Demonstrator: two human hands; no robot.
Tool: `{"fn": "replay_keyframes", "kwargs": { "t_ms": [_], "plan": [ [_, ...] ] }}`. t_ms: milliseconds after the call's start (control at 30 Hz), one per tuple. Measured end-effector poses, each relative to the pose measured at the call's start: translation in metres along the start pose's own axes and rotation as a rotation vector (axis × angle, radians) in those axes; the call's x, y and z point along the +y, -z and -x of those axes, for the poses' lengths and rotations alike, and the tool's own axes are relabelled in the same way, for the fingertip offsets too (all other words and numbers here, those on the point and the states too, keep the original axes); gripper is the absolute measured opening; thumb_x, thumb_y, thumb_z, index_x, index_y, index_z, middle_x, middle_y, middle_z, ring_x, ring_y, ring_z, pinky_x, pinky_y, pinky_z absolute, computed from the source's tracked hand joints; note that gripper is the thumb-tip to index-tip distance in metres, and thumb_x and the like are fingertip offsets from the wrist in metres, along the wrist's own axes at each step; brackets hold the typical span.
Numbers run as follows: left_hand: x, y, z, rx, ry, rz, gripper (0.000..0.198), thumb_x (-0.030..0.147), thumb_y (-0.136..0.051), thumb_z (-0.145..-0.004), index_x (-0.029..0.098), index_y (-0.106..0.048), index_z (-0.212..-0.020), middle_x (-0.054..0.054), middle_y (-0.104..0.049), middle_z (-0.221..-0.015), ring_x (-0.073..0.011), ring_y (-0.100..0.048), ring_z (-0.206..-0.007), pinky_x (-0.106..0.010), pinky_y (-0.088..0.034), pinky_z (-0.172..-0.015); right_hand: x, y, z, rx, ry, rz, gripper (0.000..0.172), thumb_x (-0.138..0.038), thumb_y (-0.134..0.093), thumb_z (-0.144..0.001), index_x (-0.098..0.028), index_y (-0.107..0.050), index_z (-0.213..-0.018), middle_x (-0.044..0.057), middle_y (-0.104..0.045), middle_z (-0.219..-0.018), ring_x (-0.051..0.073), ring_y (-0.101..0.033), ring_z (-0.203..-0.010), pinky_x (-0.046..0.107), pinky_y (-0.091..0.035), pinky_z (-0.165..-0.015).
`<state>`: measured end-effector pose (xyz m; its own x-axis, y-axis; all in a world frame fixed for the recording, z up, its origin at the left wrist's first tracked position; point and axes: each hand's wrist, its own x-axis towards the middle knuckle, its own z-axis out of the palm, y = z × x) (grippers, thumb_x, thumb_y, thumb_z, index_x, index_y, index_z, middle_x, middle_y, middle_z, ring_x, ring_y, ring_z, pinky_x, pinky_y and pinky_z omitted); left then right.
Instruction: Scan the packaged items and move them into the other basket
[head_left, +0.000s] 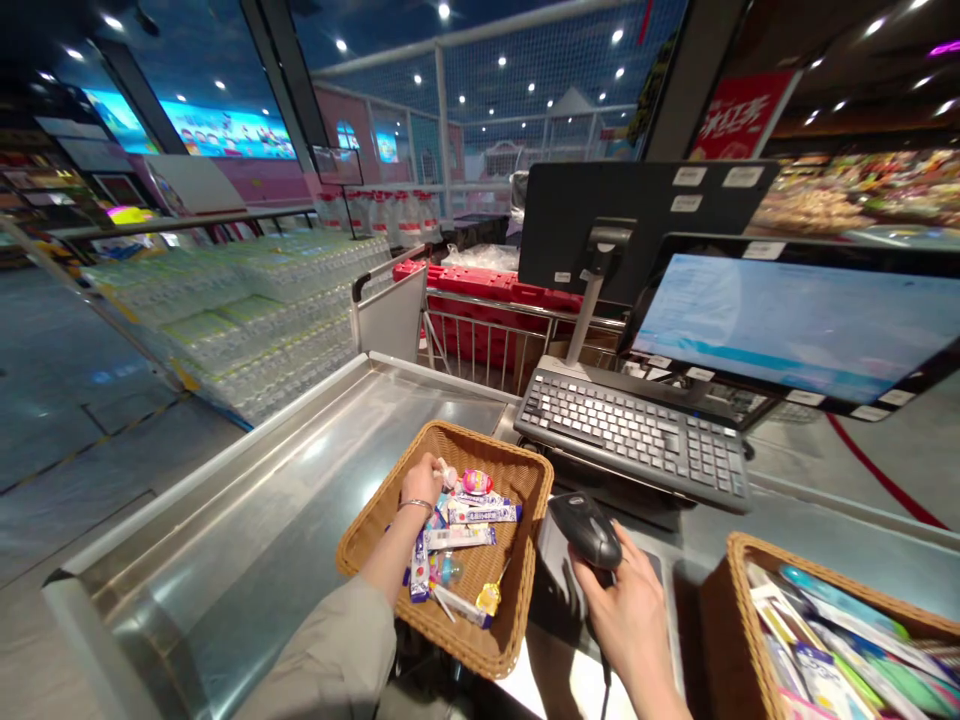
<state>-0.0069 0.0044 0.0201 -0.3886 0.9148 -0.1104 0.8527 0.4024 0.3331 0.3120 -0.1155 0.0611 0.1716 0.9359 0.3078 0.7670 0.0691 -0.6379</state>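
- The left hand [424,482], with a thin silver bracelet [415,506] at the wrist and a beige sleeve [330,650] behind it, reaches into a square woven wicker basket [360,545] on the stainless steel checkout counter [225,490]
- Its fingers are bunched narrowly over the top of the pile, near the basket's far edge; they may pinch a small pale wrapper, but the view is too poor to tell
- Beneath and just beside that hand lie long white-and-blue candy packets [480,513] and a pink foil-wrapped egg-shaped sweet [477,482], in a loose heap across the basket's floor
- The right hand [630,620] is closed firmly around a black handheld barcode scanner [585,530], just beside the basket's right edge, with its cable [604,680] hanging down
- A second wicker basket [739,610], packed with long flat packets [825,640], sits at the counter's near right corner
- Beyond the hands stand a black keyboard [630,435] and a flat-screen monitor [795,320], with a red cart-like rack [480,285] and shrink-wrapped bottled water [225,310] further off
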Motion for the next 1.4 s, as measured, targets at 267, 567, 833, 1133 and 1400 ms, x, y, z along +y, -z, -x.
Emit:
{"fn": "replay_keyframes", "kwargs": {
  "t_ms": [267, 567, 833, 1133, 1400],
  "plan": [
    [-0.008, -0.004, 0.011, -0.139, -0.051, -0.001, 0.039, 0.02, -0.072, -0.076, 0.029, -0.059, -0.111, 0.001, -0.074, -0.098, -0.0176, -0.068, -0.095, -0.024, -0.05, -0.08, -0.002, 0.009, 0.006, 0.02, -0.009, -0.021, 0.049, -0.055, -0.054, -0.079, -0.013, -0.074, -0.096, 0.019, -0.066, -0.122, 0.035, -0.053, -0.124, 0.054, -0.04, -0.104],
    [-0.006, 0.001, 0.01, -0.291, -0.178, -0.164, 0.035, 0.036, -0.058, -0.093, 0.018, -0.057, -0.123, -0.009, -0.059, -0.124, -0.0217, -0.061, -0.106, -0.043, -0.054, -0.088, 0.003, 0.02, 0.012, 0.031, -0.053, -0.016, 0.044, -0.053, -0.055, -0.078, -0.014, -0.073, -0.086, 0.018, -0.069, -0.116, 0.034, -0.054, -0.124, 0.051, -0.04, -0.105],
    [-0.001, 0.018, 0.023, -0.191, -0.334, -0.306, 0.041, 0.026, -0.079, -0.072, 0.026, -0.065, -0.11, -0.011, -0.051, -0.145, -0.0312, -0.064, -0.113, -0.044, -0.054, -0.092, 0.003, 0.02, 0.016, 0.072, -0.034, -0.01, 0.042, -0.052, -0.054, -0.078, -0.014, -0.072, -0.083, 0.018, -0.07, -0.113, 0.034, -0.055, -0.124, 0.051, -0.04, -0.106],
    [0.01, 0.048, 0.056, 0.235, -0.694, -0.287, 0.035, 0.032, -0.078, -0.072, 0.025, -0.072, -0.105, -0.005, -0.033, -0.157, -0.0352, -0.018, -0.148, -0.064, -0.012, -0.119, -0.004, 0.021, 0.021, 0.117, 0.032, 0.003, 0.041, -0.051, -0.053, -0.081, -0.015, -0.072, -0.086, 0.017, -0.069, -0.114, 0.034, -0.055, -0.122, 0.052, -0.039, -0.105],
    [0.036, 0.053, 0.082, 0.456, -0.828, -0.125, 0.034, 0.038, -0.078, -0.071, 0.025, -0.072, -0.103, -0.007, -0.038, -0.154, -0.0398, -0.02, -0.146, -0.075, -0.005, -0.113, -0.003, 0.024, 0.027, 0.149, 0.076, 0.031, 0.037, -0.049, -0.056, -0.08, -0.016, -0.072, -0.086, 0.017, -0.069, -0.114, 0.034, -0.053, -0.124, 0.054, -0.037, -0.106]
  ]
}}
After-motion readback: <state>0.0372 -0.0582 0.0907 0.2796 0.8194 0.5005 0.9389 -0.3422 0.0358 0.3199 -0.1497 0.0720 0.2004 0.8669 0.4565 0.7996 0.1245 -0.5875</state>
